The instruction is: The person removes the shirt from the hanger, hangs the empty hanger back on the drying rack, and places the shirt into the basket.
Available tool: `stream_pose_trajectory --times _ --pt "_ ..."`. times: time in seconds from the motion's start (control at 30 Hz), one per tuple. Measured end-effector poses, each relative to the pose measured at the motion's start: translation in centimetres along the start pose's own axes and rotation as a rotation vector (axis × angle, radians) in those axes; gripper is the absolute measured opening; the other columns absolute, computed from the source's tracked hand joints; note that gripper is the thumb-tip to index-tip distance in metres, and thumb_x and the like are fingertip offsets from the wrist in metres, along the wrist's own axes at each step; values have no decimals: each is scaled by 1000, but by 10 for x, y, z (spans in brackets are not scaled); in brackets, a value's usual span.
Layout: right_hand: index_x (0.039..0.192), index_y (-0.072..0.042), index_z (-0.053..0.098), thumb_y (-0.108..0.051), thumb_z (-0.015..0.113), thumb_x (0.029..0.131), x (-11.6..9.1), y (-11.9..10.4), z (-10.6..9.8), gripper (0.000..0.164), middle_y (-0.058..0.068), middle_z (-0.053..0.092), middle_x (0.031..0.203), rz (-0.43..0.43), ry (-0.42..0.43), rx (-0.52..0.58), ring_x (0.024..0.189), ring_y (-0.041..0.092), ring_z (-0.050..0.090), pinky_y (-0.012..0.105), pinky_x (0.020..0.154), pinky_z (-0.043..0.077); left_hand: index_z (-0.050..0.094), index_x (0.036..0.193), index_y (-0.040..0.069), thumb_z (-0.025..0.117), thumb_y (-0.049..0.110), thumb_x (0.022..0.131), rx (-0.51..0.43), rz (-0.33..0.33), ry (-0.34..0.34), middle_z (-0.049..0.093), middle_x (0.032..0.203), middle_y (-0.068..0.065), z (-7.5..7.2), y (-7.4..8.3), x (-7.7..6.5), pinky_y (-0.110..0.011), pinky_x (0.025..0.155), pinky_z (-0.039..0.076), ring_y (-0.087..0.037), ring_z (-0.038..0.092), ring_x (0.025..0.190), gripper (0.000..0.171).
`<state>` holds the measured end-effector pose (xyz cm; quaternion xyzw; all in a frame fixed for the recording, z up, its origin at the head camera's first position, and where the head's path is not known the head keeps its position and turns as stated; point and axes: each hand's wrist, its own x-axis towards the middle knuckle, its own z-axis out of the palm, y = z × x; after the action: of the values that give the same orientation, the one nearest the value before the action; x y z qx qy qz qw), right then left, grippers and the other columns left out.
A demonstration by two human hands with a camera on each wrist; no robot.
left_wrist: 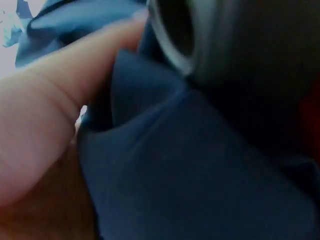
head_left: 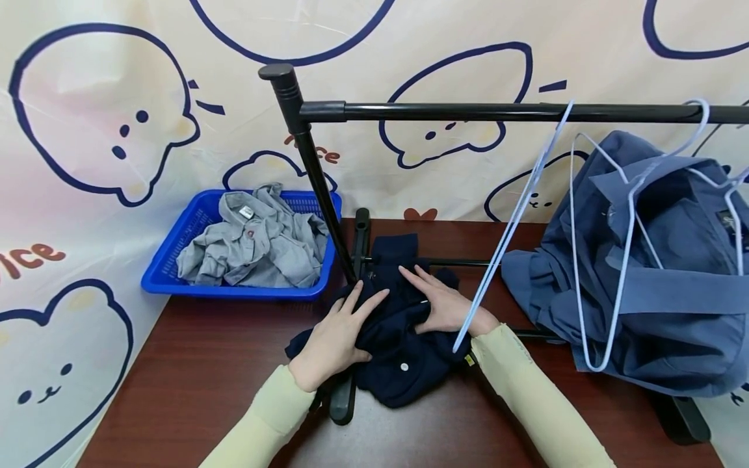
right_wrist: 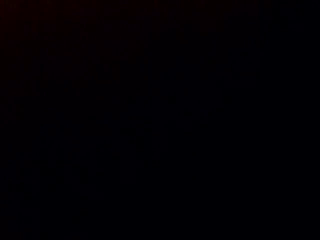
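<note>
A bunched navy garment (head_left: pixel 392 338) with a white button lies on the table, over the foot of a black rack. My left hand (head_left: pixel 335 341) rests on its left side with fingers spread. On its upper right, my right hand (head_left: pixel 447 302) lies with thumb and fingers apart. The left wrist view has the navy cloth (left_wrist: pixel 190 165) filling the middle, beside part of the left hand (left_wrist: pixel 40 110). A light blue hanger (head_left: pixel 496 259), seen nearly edge-on, hangs from the rail and overlaps the right wrist. The right wrist view is almost wholly black.
The black rack's rail (head_left: pixel 445 112) runs across above the hands, its post (head_left: pixel 318 175) rising left of them. Behind on the left stands a blue basket (head_left: pixel 234 292) holding a grey shirt (head_left: pixel 263 240). Blue-grey clothing (head_left: pixel 679 344) and more hangers (head_left: pixel 626 260) are at the right.
</note>
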<state>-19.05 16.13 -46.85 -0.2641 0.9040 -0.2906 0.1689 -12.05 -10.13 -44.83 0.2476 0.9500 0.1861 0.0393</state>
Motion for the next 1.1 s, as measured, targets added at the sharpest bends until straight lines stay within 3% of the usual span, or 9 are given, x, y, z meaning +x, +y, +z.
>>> stream_pose_trajectory --times 0.17,0.3,0.4,0.63,0.8,0.87,1.0,1.1 --pt "165 -29 18 -34 92 75 10 -5 2 116 14 23 166 30 -33 -55 141 48 34 77 102 25 31 161 32 94 13 72 46 34 -6 21 166 -15 2 -1 -1 -47 66 58 -55 48 126 111" --pt "161 -20 34 -28 91 77 10 -10 6 102 9 42 157 -18 -29 -41 134 39 43 63 106 33 40 157 29 91 6 72 85 71 17 27 164 -14 3 -3 -1 -42 56 56 -54 54 119 101" --pt "156 -13 43 -22 89 78 7 -15 9 90 9 48 152 -39 -25 -1 131 37 46 55 108 35 46 153 28 87 2 72 95 91 42 33 162 -14 3 -7 2 -43 58 56 -49 60 112 95" --pt "144 -12 57 -14 79 90 3 -12 23 59 5 58 142 -126 7 159 128 26 54 45 106 42 59 143 23 71 -13 76 -28 126 82 48 153 -14 -1 -18 3 -34 56 51 -40 65 112 77" --pt "129 -17 69 -8 72 93 2 -11 31 37 -2 68 125 -180 130 239 113 15 63 38 97 48 65 139 25 61 -19 79 -110 127 104 54 147 -12 -8 -22 2 -40 72 59 -36 64 116 74" --pt "128 -18 69 -5 71 94 1 -12 33 37 -2 67 126 -193 172 263 115 16 62 39 99 48 66 137 25 59 -21 79 -142 131 117 56 145 -11 -12 -22 1 -44 82 58 -35 62 120 75" --pt "132 -14 66 -2 72 93 -1 -21 34 41 1 64 131 -248 256 270 122 19 59 41 102 46 68 134 25 59 -23 76 -210 156 173 56 145 -9 -24 -21 -3 -44 90 54 -31 59 125 76" --pt "134 -10 64 8 68 91 -3 -33 28 47 3 63 134 -275 302 274 124 20 58 42 102 46 70 132 26 64 -18 82 -258 196 252 57 145 -5 -37 -22 -7 -46 97 51 -28 57 128 66"
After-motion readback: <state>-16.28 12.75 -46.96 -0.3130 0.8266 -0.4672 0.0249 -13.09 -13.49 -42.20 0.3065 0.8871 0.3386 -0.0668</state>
